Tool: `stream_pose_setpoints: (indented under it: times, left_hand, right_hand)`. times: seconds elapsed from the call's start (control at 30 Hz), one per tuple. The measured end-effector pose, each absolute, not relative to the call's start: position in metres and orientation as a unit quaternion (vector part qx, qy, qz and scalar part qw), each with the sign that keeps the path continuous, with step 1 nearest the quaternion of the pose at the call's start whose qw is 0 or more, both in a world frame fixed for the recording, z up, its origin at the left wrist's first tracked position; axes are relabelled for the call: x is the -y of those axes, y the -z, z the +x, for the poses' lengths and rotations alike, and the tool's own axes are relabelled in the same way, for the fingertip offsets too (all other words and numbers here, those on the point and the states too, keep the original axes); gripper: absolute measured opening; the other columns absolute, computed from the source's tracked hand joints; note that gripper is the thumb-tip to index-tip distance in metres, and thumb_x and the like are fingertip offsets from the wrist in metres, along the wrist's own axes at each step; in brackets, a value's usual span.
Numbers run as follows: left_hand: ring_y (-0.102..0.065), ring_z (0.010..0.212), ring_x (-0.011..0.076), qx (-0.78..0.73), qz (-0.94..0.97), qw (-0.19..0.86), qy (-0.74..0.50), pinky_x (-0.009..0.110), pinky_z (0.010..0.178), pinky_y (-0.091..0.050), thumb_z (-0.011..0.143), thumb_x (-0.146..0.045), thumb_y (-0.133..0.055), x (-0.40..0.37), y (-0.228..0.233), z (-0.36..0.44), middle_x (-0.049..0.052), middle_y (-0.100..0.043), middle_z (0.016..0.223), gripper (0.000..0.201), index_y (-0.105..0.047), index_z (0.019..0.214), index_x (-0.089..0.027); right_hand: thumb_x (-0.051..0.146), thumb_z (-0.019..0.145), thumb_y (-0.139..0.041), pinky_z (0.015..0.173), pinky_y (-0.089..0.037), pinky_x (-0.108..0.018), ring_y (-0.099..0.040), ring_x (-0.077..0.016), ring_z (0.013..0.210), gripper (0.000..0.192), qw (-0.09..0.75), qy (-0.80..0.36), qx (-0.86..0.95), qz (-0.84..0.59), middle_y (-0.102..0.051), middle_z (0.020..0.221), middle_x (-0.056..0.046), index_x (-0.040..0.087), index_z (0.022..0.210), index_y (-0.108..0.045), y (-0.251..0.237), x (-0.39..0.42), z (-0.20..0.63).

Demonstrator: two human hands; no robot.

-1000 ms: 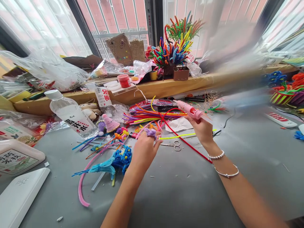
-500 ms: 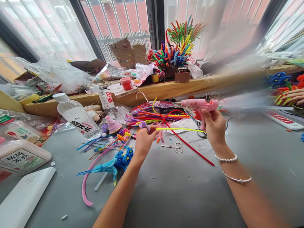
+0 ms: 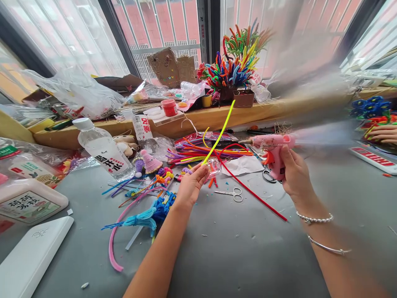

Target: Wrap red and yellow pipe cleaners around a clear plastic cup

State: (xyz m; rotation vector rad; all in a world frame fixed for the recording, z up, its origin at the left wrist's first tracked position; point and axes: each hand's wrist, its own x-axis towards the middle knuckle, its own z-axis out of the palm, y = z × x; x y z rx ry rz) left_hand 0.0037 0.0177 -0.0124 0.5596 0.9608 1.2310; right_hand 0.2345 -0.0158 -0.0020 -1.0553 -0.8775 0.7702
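Note:
My left hand (image 3: pixel 192 186) is closed, pinching a yellow pipe cleaner (image 3: pixel 219 138) that points up and away to the right. A small purple fuzzy piece (image 3: pixel 187 170) shows just behind its fingers; whether it joins the yellow stem I cannot tell. Closed round the handle of a pink hot glue gun (image 3: pixel 269 142) is my right hand (image 3: pixel 296 174), with the nozzle facing left above the table. Below and between the hands lie small scissors (image 3: pixel 231 193) and a long red pipe cleaner (image 3: pixel 254 198).
Loose pipe cleaners (image 3: pixel 189 151) are heaped at the back. Blue pipe-cleaner flowers (image 3: pixel 161 209) and a pink strip (image 3: pixel 112 244) lie left, near a water bottle (image 3: pixel 104 149). A white box (image 3: pixel 39 244) is at front left. Another person's hand (image 3: pixel 383 133) shows at far right.
The yellow pipe cleaner has swung from nearly level to steeply upward in my left hand. My right hand has moved right with the glue gun, away from the stem.

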Motion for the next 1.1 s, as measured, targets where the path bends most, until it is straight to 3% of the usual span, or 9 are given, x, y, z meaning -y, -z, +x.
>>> stream_pose_setpoints:
  times: [0.23,0.43,0.67,0.8,0.93,1.1]
  left_hand:
    - [-0.064,0.064,0.0093,-0.424,0.212,0.688,-0.549,0.017,0.063,-0.051,0.073,-0.004,-0.056,-0.015,0.012,0.005,0.005,-0.068,0.070,0.009,-0.060,0.078,-0.010]
    - [-0.064,0.064,0.0103,-0.425,0.222,0.670,-0.567,0.019,0.067,-0.051,0.070,-0.004,-0.060,-0.011,0.015,0.006,0.005,-0.068,0.072,0.010,-0.063,0.077,-0.010]
    - [-0.064,0.066,0.0090,-0.426,0.220,0.654,-0.586,0.019,0.073,-0.050,0.069,-0.003,-0.060,-0.010,0.018,0.006,0.005,-0.068,0.070,0.007,-0.063,0.073,-0.009]
    - [-0.064,0.066,0.0093,-0.423,0.225,0.658,-0.581,0.019,0.072,-0.051,0.069,-0.004,-0.060,-0.007,0.016,0.007,0.005,-0.068,0.070,0.007,-0.063,0.073,-0.009]
    - [-0.065,0.066,0.0100,-0.419,0.232,0.665,-0.573,0.021,0.072,-0.051,0.070,-0.005,-0.060,-0.004,0.015,0.009,0.005,-0.068,0.070,0.006,-0.064,0.073,-0.009]
    - [-0.065,0.068,0.0104,-0.418,0.238,0.664,-0.573,0.022,0.075,-0.050,0.068,-0.006,-0.062,-0.004,0.016,0.009,0.005,-0.069,0.073,0.008,-0.063,0.075,-0.010]
  right_hand:
    - [0.056,0.065,-0.059,0.034,-0.034,-0.017,-0.048,-0.0062,0.042,0.039,0.642,-0.435,0.384,-0.502,-0.057,0.054,0.002,0.017,0.068,-0.058,0.007,0.013,0.228]
    - [0.056,0.059,-0.063,0.040,-0.039,-0.017,-0.052,-0.0066,0.050,0.040,0.661,-0.417,0.371,-0.502,-0.060,0.065,0.003,0.020,0.075,-0.058,0.014,0.009,0.218]
    - [0.053,0.064,-0.062,0.043,-0.039,-0.017,-0.050,-0.0060,0.049,0.040,0.637,-0.397,0.397,-0.528,-0.061,0.065,0.001,0.016,0.079,-0.060,0.025,0.007,0.214]
    - [0.059,0.064,-0.058,0.033,-0.030,-0.018,-0.047,-0.0069,0.043,0.044,0.610,-0.408,0.406,-0.545,-0.055,0.056,0.002,0.016,0.074,-0.055,0.021,0.009,0.212]
    - [0.054,0.054,-0.068,0.029,-0.023,-0.018,-0.036,-0.0047,0.037,0.045,0.582,-0.397,0.420,-0.572,-0.046,0.048,0.006,0.016,0.073,-0.053,0.017,0.010,0.211]
    - [0.051,0.057,-0.068,0.032,-0.026,-0.019,-0.039,-0.0050,0.040,0.041,0.573,-0.382,0.452,-0.568,-0.053,0.057,0.002,0.015,0.071,-0.056,0.017,0.012,0.213]
